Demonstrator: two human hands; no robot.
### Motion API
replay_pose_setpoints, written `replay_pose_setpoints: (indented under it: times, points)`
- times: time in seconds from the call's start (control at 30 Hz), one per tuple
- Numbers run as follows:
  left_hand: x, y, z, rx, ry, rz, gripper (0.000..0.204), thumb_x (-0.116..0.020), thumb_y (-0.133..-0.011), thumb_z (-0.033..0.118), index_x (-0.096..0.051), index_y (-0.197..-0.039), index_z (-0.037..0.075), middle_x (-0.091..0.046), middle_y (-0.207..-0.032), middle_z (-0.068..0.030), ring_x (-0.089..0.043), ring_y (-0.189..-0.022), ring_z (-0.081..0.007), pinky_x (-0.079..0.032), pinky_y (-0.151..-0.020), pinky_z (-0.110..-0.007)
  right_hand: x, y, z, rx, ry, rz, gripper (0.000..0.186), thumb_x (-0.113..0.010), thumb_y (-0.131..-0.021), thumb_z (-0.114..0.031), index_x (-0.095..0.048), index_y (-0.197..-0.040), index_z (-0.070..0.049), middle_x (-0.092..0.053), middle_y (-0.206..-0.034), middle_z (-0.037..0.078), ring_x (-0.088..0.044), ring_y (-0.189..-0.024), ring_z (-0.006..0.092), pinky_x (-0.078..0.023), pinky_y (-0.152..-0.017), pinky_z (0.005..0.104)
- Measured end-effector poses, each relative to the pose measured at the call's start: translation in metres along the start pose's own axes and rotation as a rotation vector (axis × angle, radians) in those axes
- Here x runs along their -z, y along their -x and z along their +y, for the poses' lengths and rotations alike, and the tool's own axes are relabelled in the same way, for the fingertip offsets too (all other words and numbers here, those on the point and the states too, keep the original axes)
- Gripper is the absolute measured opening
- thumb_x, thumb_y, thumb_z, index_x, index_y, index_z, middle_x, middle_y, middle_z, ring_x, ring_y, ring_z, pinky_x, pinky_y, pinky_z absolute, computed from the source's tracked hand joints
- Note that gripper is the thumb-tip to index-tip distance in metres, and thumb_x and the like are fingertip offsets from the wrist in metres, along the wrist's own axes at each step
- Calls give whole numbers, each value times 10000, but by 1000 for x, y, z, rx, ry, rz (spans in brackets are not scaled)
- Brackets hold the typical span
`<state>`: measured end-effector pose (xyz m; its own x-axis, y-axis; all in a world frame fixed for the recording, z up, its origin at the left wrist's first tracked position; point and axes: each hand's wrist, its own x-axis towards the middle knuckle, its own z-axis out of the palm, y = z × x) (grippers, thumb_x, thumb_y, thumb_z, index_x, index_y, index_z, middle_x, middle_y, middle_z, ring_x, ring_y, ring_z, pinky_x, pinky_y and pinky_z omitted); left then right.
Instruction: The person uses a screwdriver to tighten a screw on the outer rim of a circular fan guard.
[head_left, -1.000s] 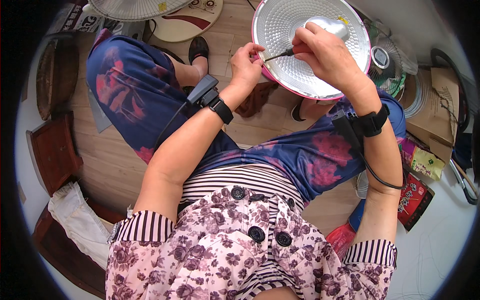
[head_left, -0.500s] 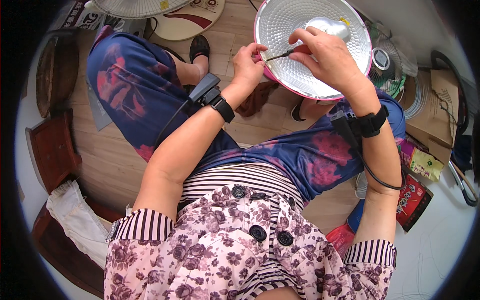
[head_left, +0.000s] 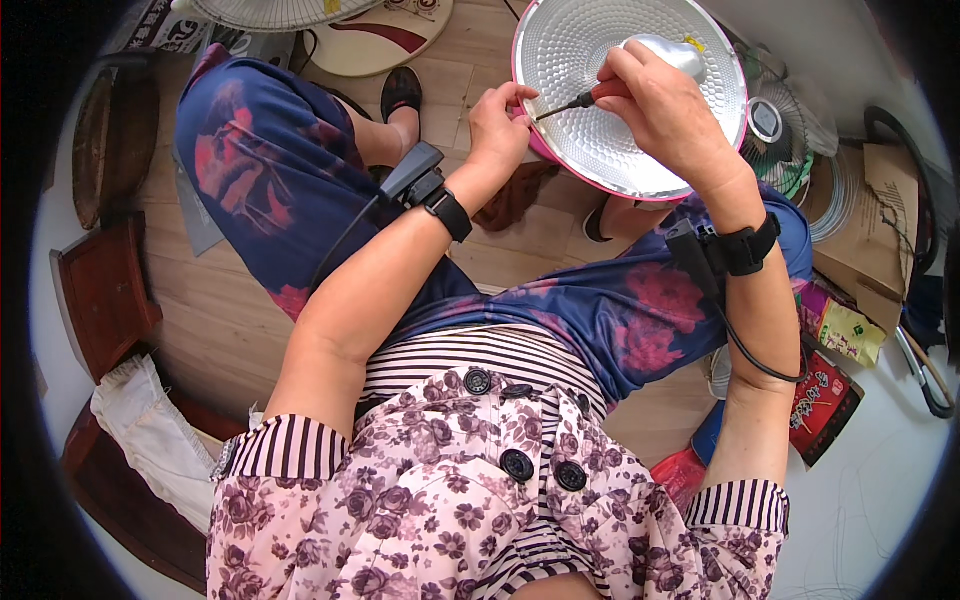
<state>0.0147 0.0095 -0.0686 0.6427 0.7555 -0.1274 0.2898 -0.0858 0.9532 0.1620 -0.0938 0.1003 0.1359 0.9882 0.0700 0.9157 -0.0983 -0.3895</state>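
A silver dimpled reflector dish (head_left: 590, 80) with a pink outer rim and a silver centre cap (head_left: 672, 56) sits between my legs at the top. My left hand (head_left: 497, 130) pinches the dish's left rim with curled fingers. My right hand (head_left: 668, 115), over the dish, grips a screwdriver (head_left: 580, 101) with a red and black handle; its thin shaft points down-left to the rim beside my left fingertips. What the tip touches is too small to tell.
Fan guards (head_left: 255, 12) lie top left and right, near a round cream base (head_left: 380, 35). Dark wooden furniture (head_left: 105, 295) and white cloth (head_left: 145, 430) are left; cardboard (head_left: 865, 235), coiled wire and a red-black box (head_left: 820, 400) lie right.
The dish and both hands have shifted slightly up and right. My right fingers have moved on the screwdriver handle, showing more of its red part. My left hand keeps its pinch.
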Motion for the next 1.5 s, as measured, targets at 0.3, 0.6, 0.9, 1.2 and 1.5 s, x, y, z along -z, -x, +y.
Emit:
replay_pose_setpoints:
  times: [0.3,0.6,0.9,1.2,1.5]
  points:
    - [1,0,5,0,-64,-36,296,-579,-788,-113,-638,-1040,31,-622,-956,-78,-647,-785,-158,-568,-676,-273,2,2,-5,-40,-184,16,236,-671,-789,-44,-523,-973,-34,-557,-944,128,-621,-876,318,-489,-739,409]
    - [1,1,7,5,-79,-26,294,-585,-789,-109,-637,-1040,35,-617,-967,-90,-658,-790,-171,-571,-658,-276,-2,-2,2,31,-100,24,220,-686,-805,-121,-542,-938,-23,-582,-871,126,-630,-806,310,-488,-706,405]
    - [-3,-1,3,49,26,1,260,-666,-728,-40,-662,-960,77,-610,-916,-136,-602,-907,-301,-477,-820,-379,-3,1,-2,-152,-150,3,313,-727,-787,-248,-546,-933,-38,-640,-837,125,-626,-778,325,-481,-676,410]
    - [-1,-2,0,2,-57,-39,285,-569,-802,-117,-631,-1036,34,-607,-948,-75,-656,-756,-157,-557,-641,-266,-2,1,8,7,-156,57,234,-725,-752,-128,-588,-911,-25,-606,-829,135,-614,-836,339,-475,-734,418]
    - [-4,-3,-4,50,4,-3,276,-673,-717,-40,-658,-968,74,-613,-915,-137,-604,-892,-303,-482,-808,-374,-3,-1,8,-100,-42,37,314,-759,-755,-306,-657,-845,-22,-625,-693,125,-618,-678,322,-482,-627,387]
